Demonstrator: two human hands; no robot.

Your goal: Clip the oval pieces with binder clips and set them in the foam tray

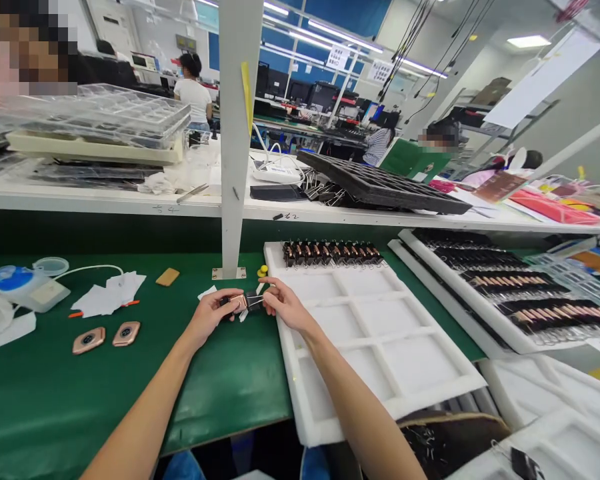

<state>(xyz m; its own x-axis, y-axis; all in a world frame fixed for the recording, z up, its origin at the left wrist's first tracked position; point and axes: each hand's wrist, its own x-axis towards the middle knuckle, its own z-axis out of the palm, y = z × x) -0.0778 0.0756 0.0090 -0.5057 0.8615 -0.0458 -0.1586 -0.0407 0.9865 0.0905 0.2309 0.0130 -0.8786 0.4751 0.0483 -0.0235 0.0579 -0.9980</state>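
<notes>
Between the fingers of my left hand [215,312] is a small rose-gold watch case [239,304]. A black binder clip [253,302] sits at its right side, and my right hand [283,303] pinches the clip's wire handles. How far the clip's jaws reach over the case cannot be made out. Two rose-gold watch cases [89,340] with dark round sensors lie flat on the green mat [220,393] to the left. On the right, a white foam tray [337,347] carries a row of clipped pieces [330,253] along its far end.
A blue-capped bottle [17,280], white papers [111,297] and a yellow sponge piece [168,277] lie left. A white post [240,133] rises ahead, beside a shelf [190,205] with a black tray [380,183]. Stacked foam trays [450,293] of clipped pieces stand right. Other people sit beyond.
</notes>
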